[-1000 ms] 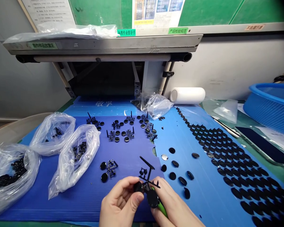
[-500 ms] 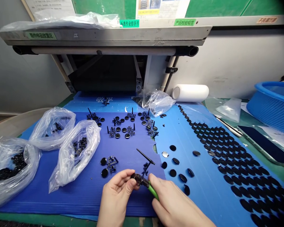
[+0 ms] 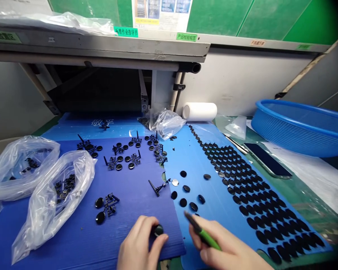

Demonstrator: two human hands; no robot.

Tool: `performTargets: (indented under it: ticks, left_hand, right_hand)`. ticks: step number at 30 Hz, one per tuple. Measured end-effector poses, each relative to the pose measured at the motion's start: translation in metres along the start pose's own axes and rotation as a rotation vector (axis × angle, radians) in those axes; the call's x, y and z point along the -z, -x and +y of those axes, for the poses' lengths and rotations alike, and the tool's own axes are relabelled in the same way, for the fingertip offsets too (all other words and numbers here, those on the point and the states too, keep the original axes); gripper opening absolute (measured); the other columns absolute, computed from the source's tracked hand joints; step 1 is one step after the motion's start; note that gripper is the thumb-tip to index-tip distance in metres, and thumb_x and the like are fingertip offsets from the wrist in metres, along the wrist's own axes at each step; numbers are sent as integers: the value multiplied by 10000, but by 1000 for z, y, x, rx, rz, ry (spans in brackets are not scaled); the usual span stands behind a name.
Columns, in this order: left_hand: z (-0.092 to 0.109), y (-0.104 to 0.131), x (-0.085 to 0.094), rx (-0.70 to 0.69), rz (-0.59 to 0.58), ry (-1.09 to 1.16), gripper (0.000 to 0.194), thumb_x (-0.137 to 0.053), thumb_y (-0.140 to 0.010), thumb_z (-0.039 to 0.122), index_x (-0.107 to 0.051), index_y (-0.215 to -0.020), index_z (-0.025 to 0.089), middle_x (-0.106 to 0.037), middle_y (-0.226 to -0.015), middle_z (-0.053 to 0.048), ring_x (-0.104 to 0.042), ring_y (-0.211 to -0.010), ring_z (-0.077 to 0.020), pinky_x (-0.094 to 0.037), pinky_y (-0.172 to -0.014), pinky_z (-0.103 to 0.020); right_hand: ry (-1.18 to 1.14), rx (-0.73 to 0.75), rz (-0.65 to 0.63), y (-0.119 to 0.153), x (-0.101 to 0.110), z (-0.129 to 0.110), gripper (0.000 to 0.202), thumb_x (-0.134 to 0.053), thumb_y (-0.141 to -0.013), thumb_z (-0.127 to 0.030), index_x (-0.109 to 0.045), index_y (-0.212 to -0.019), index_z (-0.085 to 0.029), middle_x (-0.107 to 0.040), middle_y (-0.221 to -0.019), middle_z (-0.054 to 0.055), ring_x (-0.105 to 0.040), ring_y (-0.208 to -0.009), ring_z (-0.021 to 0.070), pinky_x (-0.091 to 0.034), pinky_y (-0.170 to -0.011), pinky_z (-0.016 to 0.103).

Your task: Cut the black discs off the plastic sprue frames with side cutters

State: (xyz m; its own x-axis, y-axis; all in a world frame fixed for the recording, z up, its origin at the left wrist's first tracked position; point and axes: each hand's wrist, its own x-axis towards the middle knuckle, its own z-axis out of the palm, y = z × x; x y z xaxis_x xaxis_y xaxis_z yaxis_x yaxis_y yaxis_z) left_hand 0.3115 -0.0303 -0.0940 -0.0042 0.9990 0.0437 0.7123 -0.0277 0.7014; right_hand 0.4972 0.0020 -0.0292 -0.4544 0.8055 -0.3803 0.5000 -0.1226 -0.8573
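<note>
At the bottom centre, my left hand (image 3: 142,243) holds a small round black piece (image 3: 158,230) between thumb and fingers. My right hand (image 3: 219,242) grips green-handled cutters (image 3: 204,234), their dark tip pointing up and left. A black sprue with a long thin rod (image 3: 157,187) lies on the dark blue sheet (image 3: 132,198) above both hands. To the left lies another sprue (image 3: 110,204) with glossy discs (image 3: 100,218) attached. Loose black discs (image 3: 193,206) are scattered on the light blue sheet just above my right hand.
Plastic bags (image 3: 55,198) with small black parts stand at the left. More sprues (image 3: 132,159) lie further back. Rows of black discs (image 3: 250,187) cover the right side, near a phone (image 3: 267,160) and a blue basket (image 3: 301,127). A white roll (image 3: 199,111) lies behind.
The view has turned right. The rod sprue, earlier between my hands at the cutters, now lies on the sheet. My right hand and the cutters have moved away from my left hand.
</note>
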Motion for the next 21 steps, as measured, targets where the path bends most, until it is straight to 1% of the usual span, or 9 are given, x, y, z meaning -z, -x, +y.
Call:
performTargets:
  ticks: [2, 5, 7, 9, 11, 13, 15, 18, 21]
  left_hand:
    - [17, -14, -13, -59, -75, -76, 66, -559, -766, 187, -535, -815, 224, -581, -776, 1, -582, -720, -171, -450, -625, -260]
    - [37, -27, -30, -77, -84, -133, 86, -567, -751, 152, -533, -801, 213, -577, -791, -11, -581, -760, -202, -459, -627, -298]
    - [43, -29, -36, -78, -80, -174, 97, -594, -730, 157, -541, -794, 208, -578, -795, -18, -582, -761, -221, -462, -600, -310]
    - [45, -29, -35, -76, -72, -204, 163, -649, -691, 200, -545, -816, 215, -579, -808, -15, -589, -769, -225, -464, -579, -300]
    - [45, -33, -27, -75, -53, -225, 207, -649, -699, 261, -535, -868, 224, -575, -844, -11, -597, -771, -200, -465, -587, -275]
    - [47, -44, -17, -79, -16, -256, 161, -544, -786, 292, -517, -929, 223, -559, -887, -23, -592, -777, -177, -457, -605, -262]
    - [51, -63, -9, -92, 25, -308, 149, -435, -845, 263, -523, -952, 209, -540, -901, -47, -569, -793, -195, -439, -600, -280]
    - [57, -92, -4, -127, 54, -366, 128, -460, -810, 188, -588, -822, 188, -536, -847, -66, -533, -810, -244, -406, -578, -301]
    - [57, -102, 5, -144, 74, -335, 166, -474, -790, 155, -611, -703, 191, -539, -781, -55, -530, -793, -239, -396, -584, -298]
  right_hand:
    - [-338, -1, 54, 4, 6, 10, 79, -457, -623, -195, -483, -698, -203, -417, -643, -26, -363, -587, 144, -305, -542, 257]
    - [-751, 70, 64, 7, 11, 29, 148, -472, -620, -256, -504, -743, -180, -356, -637, -26, -283, -547, 130, -268, -497, 252]
    - [-867, 97, 96, 8, 12, 42, 226, -466, -620, -289, -540, -793, -164, -386, -665, -5, -313, -578, 144, -293, -526, 268]
    - [-909, 98, 117, 11, 14, 52, 261, -483, -594, -300, -558, -806, -166, -409, -670, 0, -339, -578, 146, -305, -527, 272]
    - [-896, 84, 134, 14, 15, 57, 254, -507, -586, -278, -562, -816, -184, -431, -671, -9, -360, -562, 137, -306, -516, 264]
    - [-777, 50, 179, 16, 15, 56, 275, -510, -633, -252, -561, -899, -205, -481, -706, -5, -408, -582, 143, -326, -535, 270]
    - [-616, 35, 229, 16, 14, 50, 327, -476, -704, -248, -538, -1024, -220, -535, -791, 20, -465, -654, 170, -362, -585, 297]
    - [-454, 65, 250, 13, 10, 38, 381, -441, -737, -225, -507, -1112, -208, -565, -871, 53, -504, -721, 197, -397, -617, 331]
    - [-409, 71, 277, 10, 4, 29, 371, -443, -731, -196, -528, -1092, -214, -585, -881, 58, -523, -748, 205, -404, -660, 351]
